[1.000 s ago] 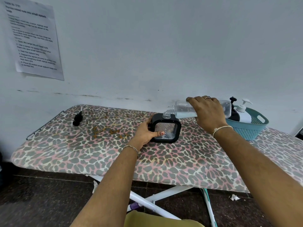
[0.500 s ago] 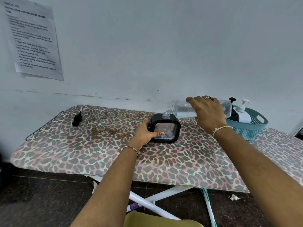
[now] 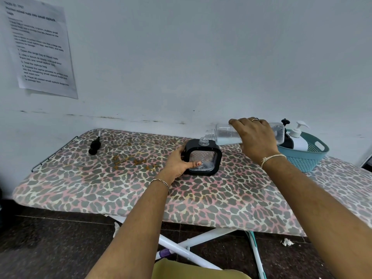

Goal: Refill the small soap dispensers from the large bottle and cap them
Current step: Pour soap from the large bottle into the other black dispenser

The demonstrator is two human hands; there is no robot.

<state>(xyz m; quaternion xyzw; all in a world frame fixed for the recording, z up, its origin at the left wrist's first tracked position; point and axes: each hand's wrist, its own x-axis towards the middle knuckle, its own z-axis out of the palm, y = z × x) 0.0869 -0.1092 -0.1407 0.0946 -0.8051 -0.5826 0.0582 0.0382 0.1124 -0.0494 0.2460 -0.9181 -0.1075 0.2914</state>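
A square black soap dispenser [image 3: 203, 160] with a clear patterned window stands uncapped on the ironing board. My left hand [image 3: 178, 163] grips its left side, thumb across the window. My right hand [image 3: 256, 138] holds the large clear bottle [image 3: 225, 135] nearly level, its open mouth just above and to the right of the dispenser's neck. Whitish liquid lies along the bottle's lower side. A black pump cap [image 3: 95, 145] lies at the far left of the board.
The leopard-print ironing board [image 3: 231, 200] stands against a white wall. A teal basket [image 3: 308, 156] at the right holds a white pump dispenser [image 3: 298, 136] and a black one [image 3: 285, 137]. A printed sheet [image 3: 40, 49] hangs on the wall.
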